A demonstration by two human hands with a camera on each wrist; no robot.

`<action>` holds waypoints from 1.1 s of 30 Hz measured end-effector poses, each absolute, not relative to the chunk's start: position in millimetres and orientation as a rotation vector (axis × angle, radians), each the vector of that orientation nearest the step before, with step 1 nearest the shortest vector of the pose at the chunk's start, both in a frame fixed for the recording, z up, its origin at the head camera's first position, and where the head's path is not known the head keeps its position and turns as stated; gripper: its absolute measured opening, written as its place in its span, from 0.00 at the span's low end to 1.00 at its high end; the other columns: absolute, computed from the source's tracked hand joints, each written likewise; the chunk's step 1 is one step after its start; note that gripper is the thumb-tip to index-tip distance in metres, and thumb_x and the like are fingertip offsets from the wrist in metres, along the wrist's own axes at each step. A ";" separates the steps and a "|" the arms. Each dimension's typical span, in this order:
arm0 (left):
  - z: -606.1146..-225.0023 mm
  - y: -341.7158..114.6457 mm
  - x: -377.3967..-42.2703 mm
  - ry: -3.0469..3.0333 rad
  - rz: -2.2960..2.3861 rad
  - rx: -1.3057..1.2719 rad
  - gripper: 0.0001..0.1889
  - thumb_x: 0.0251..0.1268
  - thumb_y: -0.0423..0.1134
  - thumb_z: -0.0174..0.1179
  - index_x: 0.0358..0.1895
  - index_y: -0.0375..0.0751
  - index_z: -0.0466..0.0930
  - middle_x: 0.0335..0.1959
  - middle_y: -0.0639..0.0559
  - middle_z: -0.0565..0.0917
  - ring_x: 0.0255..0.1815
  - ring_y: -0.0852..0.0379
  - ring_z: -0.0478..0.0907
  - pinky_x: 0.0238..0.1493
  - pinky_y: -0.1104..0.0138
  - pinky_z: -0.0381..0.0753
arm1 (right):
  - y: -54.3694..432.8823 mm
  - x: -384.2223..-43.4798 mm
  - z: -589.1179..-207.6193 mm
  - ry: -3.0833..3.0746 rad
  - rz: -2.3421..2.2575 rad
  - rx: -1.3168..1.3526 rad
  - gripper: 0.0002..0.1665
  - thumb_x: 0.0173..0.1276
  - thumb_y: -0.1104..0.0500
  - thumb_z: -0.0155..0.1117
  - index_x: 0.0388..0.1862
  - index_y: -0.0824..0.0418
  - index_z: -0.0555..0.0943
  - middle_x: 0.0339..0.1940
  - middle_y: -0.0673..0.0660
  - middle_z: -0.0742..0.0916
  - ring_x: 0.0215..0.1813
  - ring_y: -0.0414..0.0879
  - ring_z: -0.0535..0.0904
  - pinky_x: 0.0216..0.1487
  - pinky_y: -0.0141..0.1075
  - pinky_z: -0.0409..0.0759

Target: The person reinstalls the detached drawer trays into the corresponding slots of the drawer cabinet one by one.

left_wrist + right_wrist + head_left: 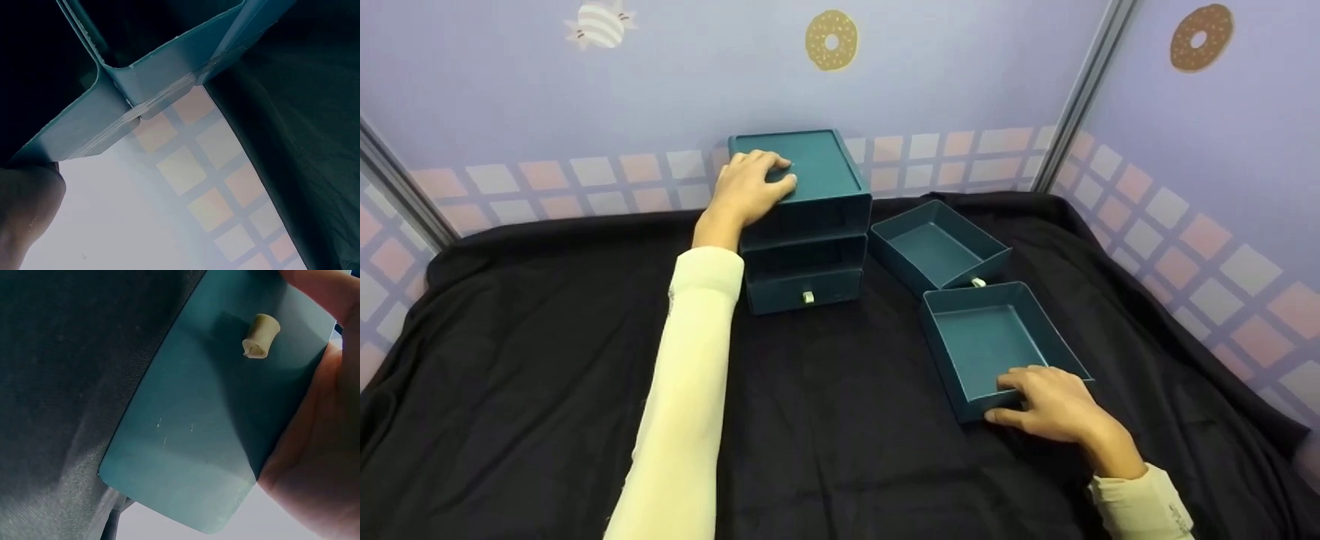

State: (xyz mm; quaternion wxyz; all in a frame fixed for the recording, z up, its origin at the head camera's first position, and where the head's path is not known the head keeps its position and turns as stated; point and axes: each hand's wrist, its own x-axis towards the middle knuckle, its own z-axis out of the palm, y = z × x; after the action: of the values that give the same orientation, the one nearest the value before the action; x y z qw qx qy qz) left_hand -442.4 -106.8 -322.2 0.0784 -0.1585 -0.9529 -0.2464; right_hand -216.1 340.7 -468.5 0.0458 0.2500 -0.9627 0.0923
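Note:
A dark teal drawer cabinet (821,161) stands at the back, with two openings above one drawer (780,295) that sits in the lowest slot. My left hand (748,187) rests on the cabinet's top near its left front edge. In the left wrist view, part of that hand (28,202) shows beside the cabinet's edge (163,79). My right hand (1050,405) grips the front wall of a loose drawer (982,341), fingers over the rim and thumb outside. The right wrist view shows this drawer's front with a small cream pull tab (262,336).
A second loose drawer (934,240) lies on the black cloth (825,435), right of the cabinet and behind the gripped drawer, its corner close to it. Lilac wall panels (960,82) with printed tiles rise at the back and sides.

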 end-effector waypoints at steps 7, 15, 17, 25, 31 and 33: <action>-321.5 -111.5 -440.5 -2.836 -0.747 -0.472 0.28 0.82 0.55 0.51 0.76 0.45 0.74 0.80 0.45 0.69 0.81 0.42 0.59 0.82 0.48 0.53 | 338.8 -218.8 -467.1 -2.941 0.277 0.768 0.20 0.62 0.34 0.77 0.31 0.44 0.79 0.27 0.39 0.77 0.30 0.39 0.73 0.31 0.40 0.72; -321.2 -109.9 -441.3 -2.838 -0.763 -0.475 0.29 0.82 0.56 0.51 0.77 0.46 0.73 0.80 0.46 0.69 0.82 0.42 0.58 0.83 0.48 0.51 | 339.9 -217.2 -466.7 -2.938 0.272 0.754 0.18 0.62 0.36 0.77 0.33 0.45 0.82 0.30 0.39 0.80 0.31 0.40 0.77 0.32 0.40 0.76; -322.4 -109.5 -441.7 -2.844 -0.764 -0.473 0.29 0.83 0.56 0.51 0.77 0.47 0.73 0.81 0.46 0.68 0.82 0.43 0.57 0.83 0.48 0.51 | 340.0 -216.9 -467.5 -2.943 0.272 0.750 0.18 0.62 0.36 0.77 0.33 0.44 0.82 0.30 0.39 0.81 0.32 0.40 0.78 0.32 0.41 0.76; -325.4 -108.1 -442.6 -2.841 -0.757 -0.483 0.29 0.82 0.56 0.51 0.77 0.46 0.74 0.80 0.45 0.69 0.82 0.42 0.58 0.83 0.48 0.52 | 340.5 -216.1 -468.8 -2.966 0.272 0.738 0.19 0.63 0.35 0.76 0.37 0.46 0.85 0.34 0.41 0.84 0.35 0.44 0.82 0.36 0.45 0.80; -324.5 -107.4 -443.2 -2.836 -0.758 -0.476 0.29 0.82 0.56 0.51 0.77 0.46 0.74 0.80 0.46 0.70 0.81 0.42 0.59 0.82 0.47 0.52 | 340.4 -216.3 -467.8 -2.958 0.271 0.749 0.19 0.63 0.34 0.76 0.38 0.46 0.85 0.34 0.41 0.85 0.36 0.46 0.83 0.37 0.47 0.81; -323.9 -106.8 -442.9 -2.833 -0.758 -0.479 0.29 0.82 0.56 0.51 0.76 0.46 0.74 0.80 0.45 0.70 0.81 0.41 0.59 0.82 0.47 0.52 | 340.9 -216.1 -467.9 -2.949 0.266 0.753 0.19 0.63 0.34 0.76 0.38 0.46 0.85 0.34 0.41 0.85 0.36 0.46 0.83 0.37 0.47 0.81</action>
State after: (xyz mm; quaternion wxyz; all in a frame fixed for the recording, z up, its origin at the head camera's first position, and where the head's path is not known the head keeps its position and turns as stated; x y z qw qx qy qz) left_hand -442.9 -106.8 -323.9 0.0851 -0.1607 -0.9499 -0.2541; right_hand -216.1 340.9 -467.9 0.0431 0.2462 -0.9643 0.0868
